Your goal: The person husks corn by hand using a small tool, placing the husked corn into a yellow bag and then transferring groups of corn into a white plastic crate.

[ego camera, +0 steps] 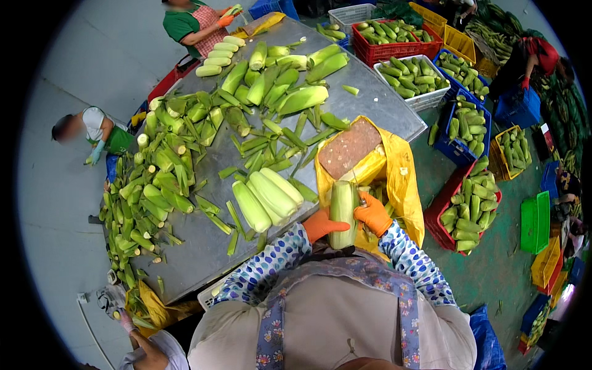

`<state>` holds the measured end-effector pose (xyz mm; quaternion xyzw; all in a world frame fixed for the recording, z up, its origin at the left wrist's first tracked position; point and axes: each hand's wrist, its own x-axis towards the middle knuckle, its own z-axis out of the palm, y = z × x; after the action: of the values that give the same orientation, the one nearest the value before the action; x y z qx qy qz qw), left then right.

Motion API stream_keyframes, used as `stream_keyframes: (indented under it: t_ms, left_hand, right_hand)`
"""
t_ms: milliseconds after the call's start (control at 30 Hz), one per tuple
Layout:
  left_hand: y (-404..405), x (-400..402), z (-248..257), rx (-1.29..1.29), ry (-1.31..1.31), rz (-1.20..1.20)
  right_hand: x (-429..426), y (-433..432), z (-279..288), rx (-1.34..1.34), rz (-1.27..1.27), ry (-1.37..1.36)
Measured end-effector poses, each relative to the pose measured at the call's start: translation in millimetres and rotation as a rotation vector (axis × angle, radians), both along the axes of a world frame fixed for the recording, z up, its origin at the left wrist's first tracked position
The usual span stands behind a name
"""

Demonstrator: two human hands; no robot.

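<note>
An ear of corn in pale green husk (342,215) stands nearly upright in front of my apron. My left hand (320,225), in an orange glove, grips its lower left side. Around a small tool, apparently a knife (362,201), my gloved right hand (373,214) is closed, against the ear's right side; a thin blade seems to point away from me. Just beyond is a brown block (350,149) at the table corner, with a yellow plastic bag (404,180) hanging about it. Several trimmed ears (268,199) lie together left of my left hand.
The metal table (199,245) carries a large heap of husked corn (162,185) and loose husk pieces (273,143). Crates of corn, including a red crate (434,217) and a white crate (430,104), stand on the floor at right. Co-workers (196,27) are around the table.
</note>
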<state>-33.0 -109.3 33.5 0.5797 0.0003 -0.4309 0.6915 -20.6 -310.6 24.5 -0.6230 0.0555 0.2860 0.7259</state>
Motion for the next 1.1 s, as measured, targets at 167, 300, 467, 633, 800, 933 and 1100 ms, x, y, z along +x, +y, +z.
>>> stream_keyframes:
  t_ms: [167, 300, 467, 633, 800, 933, 1100]
  left_hand:
    - [3, -1, 0, 0.048, -0.055, 0.039]
    - [3, -3, 6, 0.071, -0.070, 0.020]
    - [8, -1, 5, 0.018, -0.112, -0.048]
    - [13, 7, -5, -0.007, -0.201, -0.028]
    - [6, -2, -16, 0.152, -0.518, 0.276]
    - [-12, -10, -20, 0.083, -0.459, 0.381]
    - [-6, 14, -18, -0.506, 0.091, 0.394]
  right_hand:
    - [-2, -3, 19, 0.002, 0.013, -0.039]
    - [0, 0, 23, 0.010, 0.049, -0.045]
    - [-4, -14, 15, 0.104, -0.017, 0.101]
    - [-5, -20, 4, 0.138, -0.047, 0.135]
    - [-6, -15, 21, 0.206, -0.254, 0.162]
    - [-12, -12, 21, 0.214, -0.328, 0.178]
    - [-22, -17, 24, 0.416, -0.227, 0.283]
